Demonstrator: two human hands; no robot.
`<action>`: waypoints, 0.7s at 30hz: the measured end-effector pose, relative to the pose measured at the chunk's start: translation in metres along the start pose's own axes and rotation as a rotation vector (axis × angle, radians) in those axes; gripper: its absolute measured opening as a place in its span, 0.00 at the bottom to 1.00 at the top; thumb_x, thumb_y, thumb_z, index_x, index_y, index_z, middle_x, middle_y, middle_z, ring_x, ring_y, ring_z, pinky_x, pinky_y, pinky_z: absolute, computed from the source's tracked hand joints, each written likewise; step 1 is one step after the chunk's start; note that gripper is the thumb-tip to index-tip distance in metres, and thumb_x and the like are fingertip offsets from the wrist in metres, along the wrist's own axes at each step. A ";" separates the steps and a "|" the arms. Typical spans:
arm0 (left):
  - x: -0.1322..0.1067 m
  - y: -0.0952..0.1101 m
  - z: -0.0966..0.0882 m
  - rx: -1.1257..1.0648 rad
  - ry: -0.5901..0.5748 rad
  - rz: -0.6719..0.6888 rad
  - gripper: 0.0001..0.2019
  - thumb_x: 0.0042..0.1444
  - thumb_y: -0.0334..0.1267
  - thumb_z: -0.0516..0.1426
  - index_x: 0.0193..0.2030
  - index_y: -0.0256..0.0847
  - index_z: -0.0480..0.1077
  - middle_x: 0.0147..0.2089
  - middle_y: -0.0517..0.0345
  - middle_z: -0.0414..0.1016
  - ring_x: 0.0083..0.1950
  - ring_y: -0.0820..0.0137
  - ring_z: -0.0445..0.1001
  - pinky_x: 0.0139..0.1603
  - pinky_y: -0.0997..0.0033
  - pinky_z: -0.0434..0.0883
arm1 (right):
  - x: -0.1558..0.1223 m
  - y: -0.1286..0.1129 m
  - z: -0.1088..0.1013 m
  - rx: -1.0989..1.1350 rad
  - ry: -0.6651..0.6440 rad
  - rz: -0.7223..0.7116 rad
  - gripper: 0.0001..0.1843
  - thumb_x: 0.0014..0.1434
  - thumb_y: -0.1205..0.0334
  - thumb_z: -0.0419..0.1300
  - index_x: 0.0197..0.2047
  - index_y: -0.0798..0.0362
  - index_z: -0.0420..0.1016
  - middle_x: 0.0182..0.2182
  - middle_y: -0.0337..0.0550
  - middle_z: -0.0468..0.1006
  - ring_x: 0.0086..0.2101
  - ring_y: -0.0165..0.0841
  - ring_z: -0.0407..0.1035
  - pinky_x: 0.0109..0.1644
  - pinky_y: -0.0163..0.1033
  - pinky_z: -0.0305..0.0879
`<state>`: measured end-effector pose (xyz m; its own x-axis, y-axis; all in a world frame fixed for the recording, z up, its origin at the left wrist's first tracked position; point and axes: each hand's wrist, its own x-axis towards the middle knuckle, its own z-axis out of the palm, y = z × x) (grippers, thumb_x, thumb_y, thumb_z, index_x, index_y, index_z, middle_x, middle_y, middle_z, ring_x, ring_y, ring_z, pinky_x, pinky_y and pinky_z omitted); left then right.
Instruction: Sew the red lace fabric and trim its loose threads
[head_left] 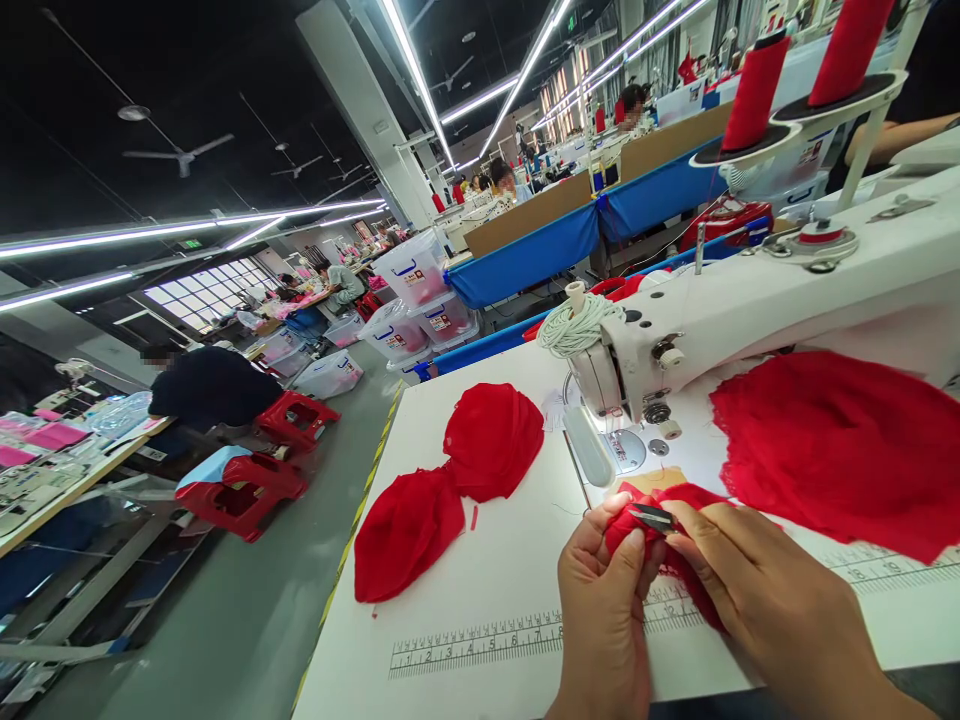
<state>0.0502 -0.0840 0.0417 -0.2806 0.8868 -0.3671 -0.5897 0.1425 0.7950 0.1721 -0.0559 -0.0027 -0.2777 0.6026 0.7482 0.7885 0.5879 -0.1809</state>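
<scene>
Pinching red cloth piece (660, 540) between thumb and fingers, left hand (604, 600) | right hand (757, 590) closes on small snips (651, 516), blades pointing left over cloth | on table (480, 580) below sewing machine (750, 300)

Figure: the person's own body as seen from above, at the near edge of the worktop. Two bare hands are visible, the left hand (604, 590) and the right hand (757, 580). Neither wears a glove, ring, watch or bracelet. The fingernails are short and unpainted. Both wrists and the visible stretch of each forearm are uncovered; no sleeve or cuff reaches into view. The rest of the body lies outside the picture.
</scene>
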 end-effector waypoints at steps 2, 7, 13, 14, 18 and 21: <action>0.000 0.000 0.000 0.002 -0.004 -0.003 0.14 0.43 0.35 0.68 0.39 0.37 0.78 0.41 0.51 0.81 0.41 0.69 0.78 0.45 0.72 0.75 | 0.001 0.002 -0.001 0.003 0.003 -0.012 0.21 0.72 0.58 0.44 0.45 0.60 0.74 0.31 0.46 0.78 0.32 0.37 0.73 0.33 0.38 0.65; 0.002 -0.001 -0.005 -0.021 0.002 -0.016 0.15 0.43 0.36 0.69 0.40 0.37 0.78 0.45 0.48 0.80 0.43 0.69 0.78 0.46 0.73 0.75 | 0.008 0.007 -0.007 0.154 0.008 0.136 0.20 0.72 0.55 0.42 0.44 0.55 0.73 0.34 0.46 0.81 0.32 0.34 0.77 0.31 0.33 0.71; -0.002 -0.003 -0.012 0.006 0.012 -0.050 0.18 0.41 0.35 0.70 0.41 0.37 0.78 0.45 0.47 0.81 0.43 0.67 0.79 0.44 0.72 0.75 | 0.013 0.015 -0.007 0.483 -0.114 0.252 0.10 0.68 0.52 0.50 0.43 0.47 0.69 0.33 0.38 0.81 0.29 0.32 0.77 0.29 0.30 0.73; -0.003 -0.002 -0.014 0.015 0.034 -0.052 0.18 0.40 0.35 0.71 0.41 0.37 0.78 0.45 0.47 0.81 0.43 0.66 0.79 0.44 0.72 0.76 | 0.011 0.020 -0.005 0.429 -0.114 0.276 0.10 0.68 0.53 0.50 0.41 0.47 0.69 0.32 0.38 0.81 0.28 0.33 0.77 0.28 0.32 0.73; -0.009 0.009 -0.025 0.054 0.101 -0.033 0.18 0.39 0.35 0.71 0.40 0.37 0.78 0.43 0.47 0.81 0.44 0.63 0.80 0.44 0.70 0.76 | -0.001 0.044 0.006 0.007 -0.175 0.235 0.17 0.66 0.58 0.45 0.49 0.56 0.68 0.36 0.52 0.79 0.33 0.44 0.76 0.25 0.42 0.71; -0.015 0.018 -0.035 0.090 0.110 -0.033 0.18 0.38 0.35 0.71 0.40 0.37 0.78 0.42 0.46 0.81 0.42 0.63 0.80 0.43 0.68 0.77 | -0.009 0.053 0.010 -0.120 -0.232 0.067 0.18 0.64 0.67 0.43 0.49 0.60 0.71 0.34 0.54 0.76 0.33 0.45 0.74 0.26 0.44 0.68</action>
<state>0.0171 -0.1101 0.0444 -0.3463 0.8282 -0.4407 -0.5308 0.2144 0.8200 0.2105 -0.0246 -0.0250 -0.3297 0.7536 0.5686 0.8649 0.4825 -0.1380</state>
